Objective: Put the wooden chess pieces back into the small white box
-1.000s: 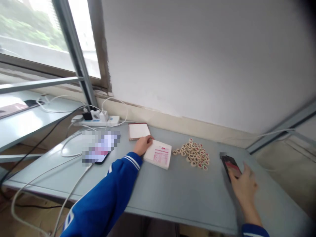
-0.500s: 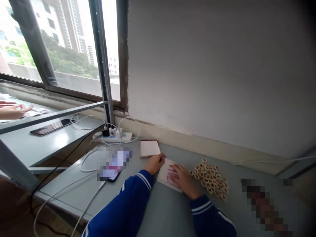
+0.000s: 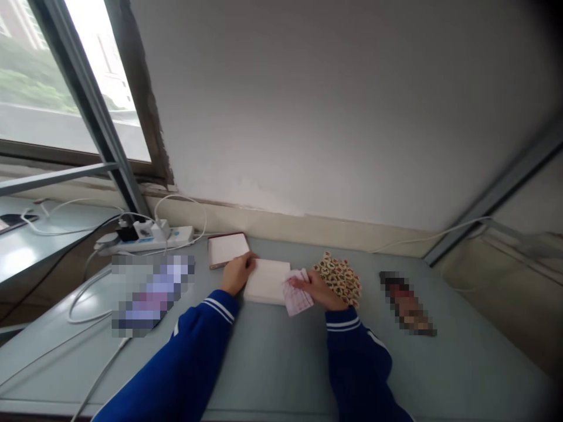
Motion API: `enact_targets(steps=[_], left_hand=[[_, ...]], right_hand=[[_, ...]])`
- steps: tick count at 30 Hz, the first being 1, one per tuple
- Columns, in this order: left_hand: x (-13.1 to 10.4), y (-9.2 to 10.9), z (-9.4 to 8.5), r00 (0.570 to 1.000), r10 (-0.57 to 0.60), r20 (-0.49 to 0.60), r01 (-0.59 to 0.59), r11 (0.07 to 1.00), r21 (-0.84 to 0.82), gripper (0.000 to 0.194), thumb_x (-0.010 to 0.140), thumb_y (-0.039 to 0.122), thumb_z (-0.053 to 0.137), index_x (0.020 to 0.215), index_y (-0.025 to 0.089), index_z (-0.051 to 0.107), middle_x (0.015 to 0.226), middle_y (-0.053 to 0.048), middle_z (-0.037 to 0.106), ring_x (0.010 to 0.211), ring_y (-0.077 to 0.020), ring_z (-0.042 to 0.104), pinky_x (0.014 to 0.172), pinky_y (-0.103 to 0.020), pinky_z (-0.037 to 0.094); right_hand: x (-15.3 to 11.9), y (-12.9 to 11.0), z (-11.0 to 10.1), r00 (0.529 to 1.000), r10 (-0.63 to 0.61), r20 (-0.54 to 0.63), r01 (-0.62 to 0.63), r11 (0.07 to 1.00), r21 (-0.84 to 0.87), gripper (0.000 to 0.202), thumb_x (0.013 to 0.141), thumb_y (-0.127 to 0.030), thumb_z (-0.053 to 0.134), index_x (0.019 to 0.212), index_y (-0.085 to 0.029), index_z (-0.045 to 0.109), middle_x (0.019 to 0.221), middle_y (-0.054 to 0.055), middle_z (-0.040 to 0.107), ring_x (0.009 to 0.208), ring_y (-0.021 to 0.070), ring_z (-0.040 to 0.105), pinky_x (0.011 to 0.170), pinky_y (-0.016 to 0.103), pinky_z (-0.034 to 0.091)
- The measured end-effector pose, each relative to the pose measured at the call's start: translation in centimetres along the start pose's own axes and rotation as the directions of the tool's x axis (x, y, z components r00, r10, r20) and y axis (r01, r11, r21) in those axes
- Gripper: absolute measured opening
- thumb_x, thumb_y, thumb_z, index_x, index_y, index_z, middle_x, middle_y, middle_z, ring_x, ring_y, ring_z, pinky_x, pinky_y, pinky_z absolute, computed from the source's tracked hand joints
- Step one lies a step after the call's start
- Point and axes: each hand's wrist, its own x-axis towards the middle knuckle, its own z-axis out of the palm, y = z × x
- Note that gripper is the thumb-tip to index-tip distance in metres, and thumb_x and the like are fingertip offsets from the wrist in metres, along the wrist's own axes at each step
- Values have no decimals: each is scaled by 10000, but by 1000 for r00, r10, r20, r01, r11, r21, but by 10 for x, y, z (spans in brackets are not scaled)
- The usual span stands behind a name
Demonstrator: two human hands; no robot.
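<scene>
My right hand (image 3: 321,290) pinches a pink-and-white checked cloth (image 3: 299,298), which hangs over the right edge of a flat white box (image 3: 266,280). The box lies on the grey-blue table between my hands. At its upper left corner, my left hand (image 3: 238,274) has its fingers curled against the edge. Behind that hand lies a second shallow box piece (image 3: 227,247), white inside with a reddish-brown rim. Just beyond my right hand, a pile of small round wooden pieces (image 3: 341,278) with printed marks is spread on the table.
A blurred-out phone (image 3: 153,299) with a white cable lies at the left. A power strip (image 3: 176,237) with several plugs stands by the wall. Another pixelated dark object (image 3: 407,302) lies at the right. Metal frame posts (image 3: 497,181) flank the table.
My right hand has lifted the pink cloth off the white box's surface and shifted it to the box's right side. My left hand stays at the box's corner. The view has turned right.
</scene>
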Motion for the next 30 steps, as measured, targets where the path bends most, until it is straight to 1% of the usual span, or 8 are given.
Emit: enact_targets(steps=[3,5,9,13,19,21,27,30], left_hand=[[0,1,0,1000,-10,-22,10,1000,2,197,824,265,438,965,238,573,760,-8,611,720,-162,556,598,-223,335],[0,1,-1,999,-25,-34,25,1000,1,195,829,271,433,969,240,565,758,-4,609,714,-159,554,590,-222,328],[-1,3,-2,997,-52,-54,52,999,-8,198,834,283,430,986,235,548,760,-3,609,706,-156,553,587,-222,328],[-2,5,-3,998,-52,-44,51,999,-16,196,832,286,441,989,232,545,744,-2,607,704,-158,556,585,-223,331],[-2,8,-6,995,-74,-59,73,997,-19,212,840,284,424,999,217,547,754,-19,608,743,-175,560,615,-235,346],[-2,9,-6,993,-86,-75,85,996,-20,227,849,285,402,1005,210,549,749,-26,607,749,-179,560,619,-236,347],[-2,11,-8,988,-97,-120,93,995,-41,239,855,287,376,1000,206,548,700,-19,587,709,-173,552,591,-232,330],[-3,12,-10,989,-82,-119,77,996,-51,229,853,286,381,982,211,554,666,-11,577,686,-170,547,582,-231,324]], right_hand=[[-5,2,-2,965,51,256,13,970,-243,359,584,-462,685,722,-140,607,640,-14,580,591,118,488,535,215,367],[-5,2,1,945,17,326,103,932,-348,338,567,-415,708,757,-147,627,669,-16,599,612,122,503,558,213,370],[-4,2,4,957,-127,259,219,906,-363,331,627,-340,675,907,-169,630,814,2,629,739,141,543,665,220,387],[-5,5,-2,936,-40,349,186,899,-396,331,581,-292,709,879,-178,622,794,-6,613,726,142,536,649,219,384],[-10,16,-13,943,53,328,143,827,-544,402,512,-282,737,849,-162,554,790,0,554,703,141,487,603,228,365],[-12,17,-16,952,48,302,121,847,-518,432,514,-271,738,886,-167,545,829,6,557,734,144,493,635,239,380],[-15,10,-22,977,-82,198,131,959,-252,365,701,-333,616,1013,-178,507,850,16,574,775,133,533,704,259,419],[-19,15,-27,982,-7,188,70,941,-331,460,621,-335,683,1014,-160,519,873,34,573,753,144,531,688,277,432]])
